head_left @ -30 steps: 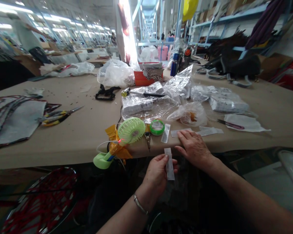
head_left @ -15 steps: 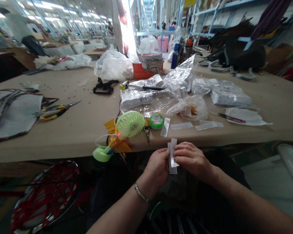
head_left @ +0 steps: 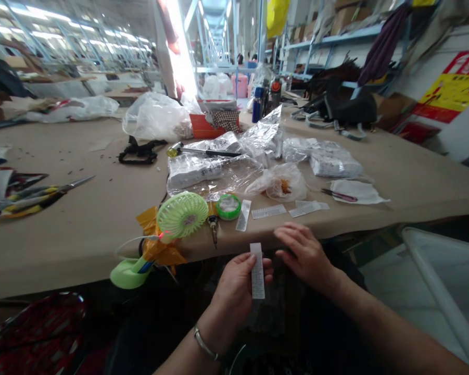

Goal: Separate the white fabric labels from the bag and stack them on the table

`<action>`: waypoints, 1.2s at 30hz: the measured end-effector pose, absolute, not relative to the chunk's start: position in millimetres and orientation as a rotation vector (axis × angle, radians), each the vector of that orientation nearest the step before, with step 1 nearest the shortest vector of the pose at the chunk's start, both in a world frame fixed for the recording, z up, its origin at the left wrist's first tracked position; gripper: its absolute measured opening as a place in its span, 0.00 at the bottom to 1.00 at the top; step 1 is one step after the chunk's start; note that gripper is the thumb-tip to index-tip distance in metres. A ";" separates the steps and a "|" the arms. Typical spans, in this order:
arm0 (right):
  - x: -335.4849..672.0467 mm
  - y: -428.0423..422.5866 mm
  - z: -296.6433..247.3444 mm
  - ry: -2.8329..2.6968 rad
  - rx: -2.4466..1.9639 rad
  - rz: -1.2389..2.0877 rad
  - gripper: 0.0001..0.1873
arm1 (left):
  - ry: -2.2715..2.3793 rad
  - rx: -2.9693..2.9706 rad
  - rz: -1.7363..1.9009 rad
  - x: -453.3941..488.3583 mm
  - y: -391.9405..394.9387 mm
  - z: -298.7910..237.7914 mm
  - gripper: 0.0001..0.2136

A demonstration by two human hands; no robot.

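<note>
One printed strip shows in the left hand, pinched between thumb and fingers at about five o'clock in my view, where half a second ago two overlapped between both hands; whether the second sits behind it I can't tell. The right hand has come away and hangs near the table edge at four o'clock, loosely open, nothing visible in it, so I judge the left alone carries the work, with loose strips just past twelve o'clock from it.

Fluorescent strip lights far left; blue shelving far right; red-yellow poster on white wall, right.
</note>
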State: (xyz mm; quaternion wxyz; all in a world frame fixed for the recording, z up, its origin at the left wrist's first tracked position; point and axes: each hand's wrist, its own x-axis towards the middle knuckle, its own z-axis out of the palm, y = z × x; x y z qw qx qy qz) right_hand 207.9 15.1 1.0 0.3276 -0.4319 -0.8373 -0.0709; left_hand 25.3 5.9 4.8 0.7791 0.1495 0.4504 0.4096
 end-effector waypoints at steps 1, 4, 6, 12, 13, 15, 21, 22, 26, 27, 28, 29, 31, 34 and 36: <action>218.9 20.4 0.9 -2.128 -1.291 -0.263 0.23 | 1.007 0.328 0.867 25.2 5.4 5.0 0.03; 249.0 31.7 -3.6 -2.078 -1.636 -0.417 0.28 | 1.056 0.334 0.849 25.5 3.5 5.6 0.02; 262.4 32.9 -8.8 -2.147 -1.681 -0.446 0.23 | 1.068 0.340 0.840 26.3 2.6 6.0 0.02; 280.0 29.2 -16.0 -2.101 -1.432 -0.377 0.10 | 1.096 0.363 0.818 27.3 2.8 5.2 0.02; 279.7 29.5 -15.1 -2.063 -1.406 -0.339 0.09 | 1.093 0.363 0.821 27.3 2.7 5.0 0.02; 273.2 28.8 -11.8 -1.961 -1.362 -0.225 0.07 | 1.090 0.360 0.821 27.6 2.1 5.0 0.02; 208.9 7.4 -1.7 -2.036 -0.922 0.091 0.09 | 0.959 0.359 0.835 28.0 -0.7 7.7 0.04; 197.4 3.4 -1.8 -2.123 -0.832 0.105 0.09 | 0.905 0.365 0.857 27.5 -0.6 7.5 0.04; 168.9 -5.0 -9.0 -2.314 -0.687 0.060 0.08 | 0.819 0.318 0.947 22.3 1.0 3.4 0.06; 166.3 -5.4 -11.3 -2.339 -0.691 0.051 0.08 | 0.831 0.296 0.961 20.6 1.4 1.9 0.06; 164.9 -5.4 -13.3 -2.362 -0.696 0.045 0.08 | 0.844 0.279 0.975 19.0 1.7 0.5 0.07; 164.4 -5.3 -14.9 -2.385 -0.702 0.039 0.08 | 0.854 0.268 0.985 17.7 1.9 -0.9 0.07; 164.6 -5.2 -16.3 -2.420 -0.712 0.023 0.08 | 0.860 0.253 0.997 15.9 2.1 -2.9 0.07; 164.4 -4.9 -14.9 -2.438 -0.725 -0.005 0.08 | 0.848 0.243 1.005 15.2 1.9 -4.2 0.07; 163.0 -4.6 -12.6 -2.437 -0.724 -0.014 0.08 | 0.836 0.248 1.009 15.2 1.6 -4.1 0.07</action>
